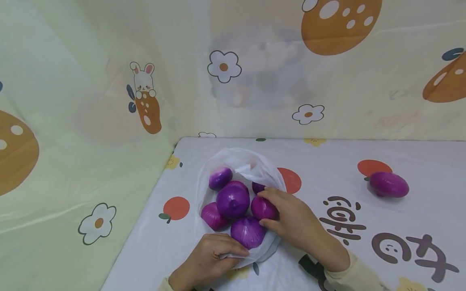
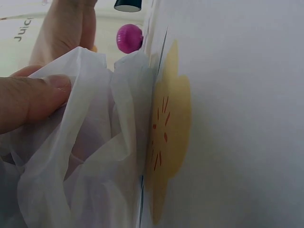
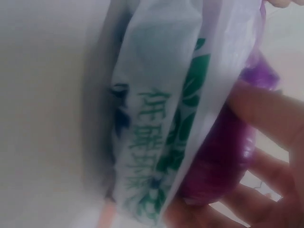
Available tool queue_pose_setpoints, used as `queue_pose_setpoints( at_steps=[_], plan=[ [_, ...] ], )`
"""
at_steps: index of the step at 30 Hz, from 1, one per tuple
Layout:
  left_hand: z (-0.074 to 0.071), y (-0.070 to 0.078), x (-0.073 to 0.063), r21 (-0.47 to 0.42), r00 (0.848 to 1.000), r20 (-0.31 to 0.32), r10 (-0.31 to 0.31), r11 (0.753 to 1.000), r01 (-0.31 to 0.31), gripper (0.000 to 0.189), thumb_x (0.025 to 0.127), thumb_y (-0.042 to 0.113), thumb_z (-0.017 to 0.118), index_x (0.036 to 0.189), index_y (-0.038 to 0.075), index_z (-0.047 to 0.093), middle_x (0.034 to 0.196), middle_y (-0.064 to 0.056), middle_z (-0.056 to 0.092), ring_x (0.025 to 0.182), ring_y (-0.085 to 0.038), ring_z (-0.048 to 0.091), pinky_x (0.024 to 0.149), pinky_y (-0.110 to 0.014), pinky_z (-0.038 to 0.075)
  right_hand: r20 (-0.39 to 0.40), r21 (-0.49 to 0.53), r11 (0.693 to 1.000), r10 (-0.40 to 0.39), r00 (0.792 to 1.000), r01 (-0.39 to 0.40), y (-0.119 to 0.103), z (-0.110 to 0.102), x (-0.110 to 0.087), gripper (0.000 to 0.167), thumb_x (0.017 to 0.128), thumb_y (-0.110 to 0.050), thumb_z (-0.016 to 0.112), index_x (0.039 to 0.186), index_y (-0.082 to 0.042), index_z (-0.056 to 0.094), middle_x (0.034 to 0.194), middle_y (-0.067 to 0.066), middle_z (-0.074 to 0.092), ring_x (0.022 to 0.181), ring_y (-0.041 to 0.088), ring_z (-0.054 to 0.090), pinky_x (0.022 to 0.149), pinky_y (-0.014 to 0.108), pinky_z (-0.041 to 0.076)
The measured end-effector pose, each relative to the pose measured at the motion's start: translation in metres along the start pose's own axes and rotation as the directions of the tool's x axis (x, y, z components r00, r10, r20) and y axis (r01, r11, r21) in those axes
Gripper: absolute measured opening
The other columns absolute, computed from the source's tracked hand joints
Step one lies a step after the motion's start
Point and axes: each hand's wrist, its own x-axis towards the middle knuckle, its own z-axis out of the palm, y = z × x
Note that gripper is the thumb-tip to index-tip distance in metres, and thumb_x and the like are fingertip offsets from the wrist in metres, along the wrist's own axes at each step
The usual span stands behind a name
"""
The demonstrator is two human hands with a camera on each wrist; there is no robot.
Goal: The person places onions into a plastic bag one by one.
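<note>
A white plastic bag (image 1: 233,155) lies with its mouth open on the table, holding several shiny purple onions (image 1: 233,201). At the bag's near edge, my left hand (image 1: 214,256) pinches the rim; the left wrist view shows the thumb (image 2: 40,99) against the crumpled plastic (image 2: 95,175). My right hand (image 1: 296,220) reaches in from the right side, thumb and fingers curled round a purple onion (image 1: 263,208). From the right wrist, that onion (image 3: 218,161) sits just inside the bag's wall (image 3: 156,52), which bears green print. Another onion under the right fingertips is partly hidden.
A single purple onion (image 1: 389,184) lies apart on the right of the table. The white tablecloth (image 1: 145,250) has printed fruit, flowers and dark lettering. Patterned cloth walls (image 1: 255,101) stand behind and on the left.
</note>
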Motion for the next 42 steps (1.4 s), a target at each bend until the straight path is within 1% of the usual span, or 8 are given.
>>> queue_pose_setpoints(
  at_steps=[3, 7, 10, 21, 35, 38, 42],
  plan=[
    [0.000, 0.000, 0.000, -0.007, 1.000, 0.002, -0.005, 1.000, 0.005, 0.029, 0.078, -0.011, 0.077, 0.100, 0.007, 0.080, 0.095, -0.003, 0.080, 0.092, -0.008, 0.075, 0.086, -0.017, 0.057, 0.025, -0.001, 1.000, 0.006, 1.000, -0.006, 0.004, 0.001, -0.001, 0.060, 0.074, -0.014, 0.094, 0.128, -0.007, 0.070, 0.136, 0.018, 0.067, 0.124, 0.037, 0.065, 0.101, 0.055, 0.055],
    [0.000, 0.000, 0.001, -0.006, 1.000, 0.001, -0.006, 1.000, 0.006, 0.028, 0.079, -0.010, 0.077, 0.100, 0.008, 0.080, 0.095, -0.002, 0.080, 0.093, -0.006, 0.074, 0.086, -0.016, 0.057, 0.069, -0.018, 1.000, -0.005, 0.998, 0.006, 0.008, 0.003, -0.003, 0.060, 0.075, -0.013, 0.092, 0.130, -0.007, 0.069, 0.136, 0.018, 0.066, 0.125, 0.038, 0.064, 0.101, 0.056, 0.054],
    [0.000, 0.000, 0.002, -0.002, 1.000, -0.001, 0.000, 1.000, 0.000, 0.028, 0.079, -0.010, 0.077, 0.100, 0.008, 0.081, 0.095, -0.002, 0.080, 0.093, -0.006, 0.075, 0.086, -0.016, 0.057, 0.082, -0.034, 0.999, -0.013, 0.997, 0.016, 0.011, 0.004, -0.003, 0.061, 0.075, -0.013, 0.092, 0.131, -0.007, 0.069, 0.136, 0.018, 0.066, 0.125, 0.037, 0.064, 0.101, 0.055, 0.054],
    [0.000, -0.001, 0.002, 0.024, 1.000, 0.001, 0.021, 0.999, -0.021, 0.029, 0.077, -0.010, 0.079, 0.100, 0.007, 0.081, 0.095, -0.002, 0.080, 0.091, -0.008, 0.075, 0.086, -0.015, 0.056, 0.090, -0.052, 0.999, 0.003, 0.996, 0.001, 0.012, 0.005, -0.005, 0.061, 0.075, -0.015, 0.092, 0.131, -0.010, 0.069, 0.136, 0.015, 0.066, 0.123, 0.036, 0.065, 0.097, 0.055, 0.056],
    [0.001, 0.000, -0.001, 0.017, 1.000, -0.005, -0.003, 1.000, 0.003, 0.030, 0.077, -0.011, 0.078, 0.100, 0.008, 0.081, 0.095, -0.002, 0.080, 0.091, -0.007, 0.075, 0.086, -0.016, 0.057, 0.089, -0.055, 0.998, 0.012, 0.996, -0.007, 0.011, 0.005, -0.005, 0.061, 0.075, -0.016, 0.092, 0.132, -0.011, 0.069, 0.136, 0.014, 0.067, 0.123, 0.035, 0.065, 0.097, 0.054, 0.057],
    [0.001, 0.001, -0.001, 0.010, 1.000, -0.006, -0.003, 1.000, 0.003, 0.031, 0.076, -0.012, 0.078, 0.100, 0.007, 0.081, 0.095, -0.002, 0.080, 0.091, -0.008, 0.075, 0.086, -0.016, 0.057, 0.091, -0.053, 0.999, 0.017, 0.996, -0.012, 0.010, 0.003, -0.005, 0.062, 0.075, -0.017, 0.092, 0.133, -0.010, 0.069, 0.137, 0.014, 0.067, 0.124, 0.035, 0.065, 0.099, 0.055, 0.056],
    [0.000, 0.000, -0.001, 0.011, 1.000, -0.005, 0.001, 1.000, -0.001, 0.031, 0.077, -0.012, 0.078, 0.101, 0.008, 0.081, 0.096, -0.002, 0.080, 0.093, -0.007, 0.075, 0.086, -0.016, 0.057, 0.071, -0.043, 0.999, 0.022, 0.997, -0.019, 0.008, -0.007, -0.003, 0.061, 0.077, -0.017, 0.091, 0.134, -0.009, 0.069, 0.133, 0.011, 0.070, 0.122, 0.032, 0.067, 0.100, 0.053, 0.056]
  ],
)
